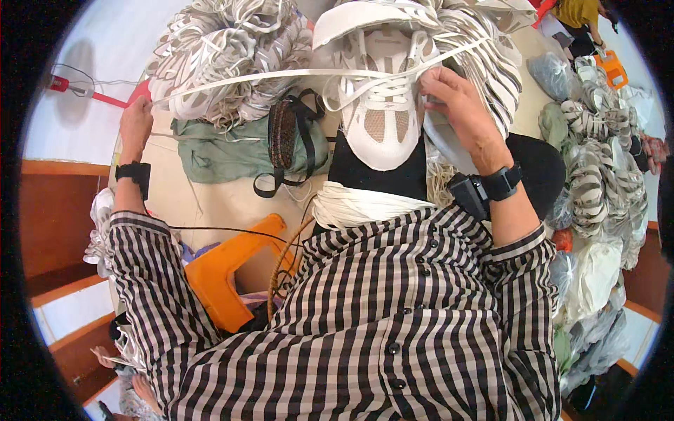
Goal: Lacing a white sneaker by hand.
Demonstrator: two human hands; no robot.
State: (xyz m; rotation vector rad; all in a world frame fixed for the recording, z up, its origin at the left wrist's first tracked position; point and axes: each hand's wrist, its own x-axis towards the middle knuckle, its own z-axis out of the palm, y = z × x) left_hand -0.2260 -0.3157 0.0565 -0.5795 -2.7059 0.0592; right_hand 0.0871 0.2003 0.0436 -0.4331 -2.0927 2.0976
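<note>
A white and beige sneaker (377, 130) lies in front of me, toe toward me, partly laced across its tongue. From its lacing a long cream shoelace (281, 73) runs taut to the far left. My left hand (137, 123) is closed on that end of the lace. My right hand (460, 105) is at the sneaker's right eyelet edge, its fingers bent and drawn together; what they pinch, if anything, is hidden. Another length of lace slants up to the right above this hand. A bundle of white laces (372, 205) rests at my lap.
Big heaps of shoe uppers (232, 56) stand at the back left and behind the sneaker. A green cloth bag (217, 151) with a black strap lies left of the sneaker. An orange stool (225, 274) stands lower left. Plastic-wrapped bundles (597, 182) are stacked at the right.
</note>
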